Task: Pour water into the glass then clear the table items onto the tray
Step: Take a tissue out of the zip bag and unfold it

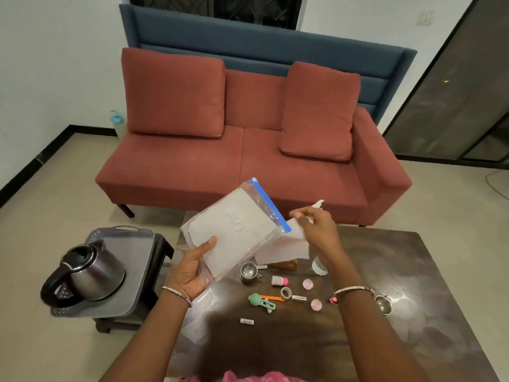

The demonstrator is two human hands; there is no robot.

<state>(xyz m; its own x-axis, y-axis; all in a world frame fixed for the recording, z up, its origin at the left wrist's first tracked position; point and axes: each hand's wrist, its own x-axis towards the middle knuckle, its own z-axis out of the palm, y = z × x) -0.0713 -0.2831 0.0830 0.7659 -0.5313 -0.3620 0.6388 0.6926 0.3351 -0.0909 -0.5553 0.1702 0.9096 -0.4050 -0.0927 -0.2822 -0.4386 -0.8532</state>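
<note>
Head view, bag (234, 230) aloft (over table (413, 271) edge)

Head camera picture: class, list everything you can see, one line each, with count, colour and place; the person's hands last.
Table: one, dark brown, foreground.
Sofa: one, rust-red, behind table.
Tray: one, grey, on black stool left of table.
Kettle: one, steel, black handle, on tray.
Zip bag: one, clear, blue seal, held above table.
Steel cups: two, silver, on table.
Small bottle: one, white, pink cap, on table.
Discs: two, pink, on table.
Tape roll: one, pale, on table.
Left hand: grips zip bag.
Right hand: pinches white paper.
</note>
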